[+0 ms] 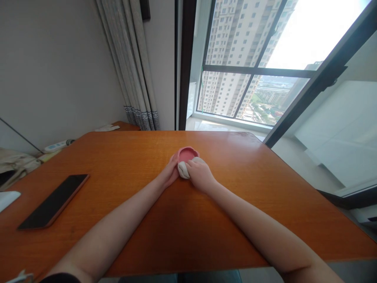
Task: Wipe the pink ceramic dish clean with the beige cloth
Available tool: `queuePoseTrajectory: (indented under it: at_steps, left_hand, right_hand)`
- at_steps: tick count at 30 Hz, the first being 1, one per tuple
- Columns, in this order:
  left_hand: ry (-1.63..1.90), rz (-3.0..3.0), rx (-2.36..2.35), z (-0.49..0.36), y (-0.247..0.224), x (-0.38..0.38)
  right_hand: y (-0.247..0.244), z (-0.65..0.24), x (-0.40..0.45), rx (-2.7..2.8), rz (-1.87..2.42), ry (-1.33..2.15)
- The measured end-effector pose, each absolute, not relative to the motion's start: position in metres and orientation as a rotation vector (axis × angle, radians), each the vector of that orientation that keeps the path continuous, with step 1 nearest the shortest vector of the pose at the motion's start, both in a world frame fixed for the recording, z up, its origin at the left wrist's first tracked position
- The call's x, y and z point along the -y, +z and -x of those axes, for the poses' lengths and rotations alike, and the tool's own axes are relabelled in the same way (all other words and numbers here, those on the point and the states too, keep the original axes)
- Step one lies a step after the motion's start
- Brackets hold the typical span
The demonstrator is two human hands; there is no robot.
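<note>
Gripping the left side of a pink dish [188, 154] with the left hand [170, 171], closed against its wall. Clutching a bunched white cloth [183, 170] in the closed right hand [202, 174], against the dish's near rim. Holding the dish about midway between the left and right edges of the tabletop [129, 155], seemingly closer to the far edge. Impossible to tell resting on the tabletop from hovering just above. Toward the left edge, flat, a black device [55, 202]. Beyond the far edge, a grey curtain [126, 59] leftward and a window [226, 69] rightward.
</note>
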State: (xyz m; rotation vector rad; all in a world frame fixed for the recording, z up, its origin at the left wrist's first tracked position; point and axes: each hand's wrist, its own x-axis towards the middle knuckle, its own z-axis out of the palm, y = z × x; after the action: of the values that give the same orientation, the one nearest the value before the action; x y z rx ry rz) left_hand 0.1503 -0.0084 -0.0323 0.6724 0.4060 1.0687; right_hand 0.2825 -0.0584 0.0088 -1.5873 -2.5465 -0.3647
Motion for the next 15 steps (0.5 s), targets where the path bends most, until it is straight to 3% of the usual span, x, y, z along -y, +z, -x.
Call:
queuePoseTrajectory:
  at_steps: [5, 10, 15]
  left_hand:
    - [0.977, -0.73, -0.287, -0.147, -0.029, 0.01]
    - [0.945, -0.687, -0.439, -0.147, -0.03, 0.011]
    - [1.068, -0.661, -0.572, -0.151, -0.032, 0.013]
  right_hand:
    - [0.036, -0.307, 0.053, 2.76, 1.319, -0.402]
    - [0.051, -0.296, 0.074, 2.709, 1.536, -0.344]
    - [0.03, -0.274, 0.081, 2.583, 1.645, -0.296]
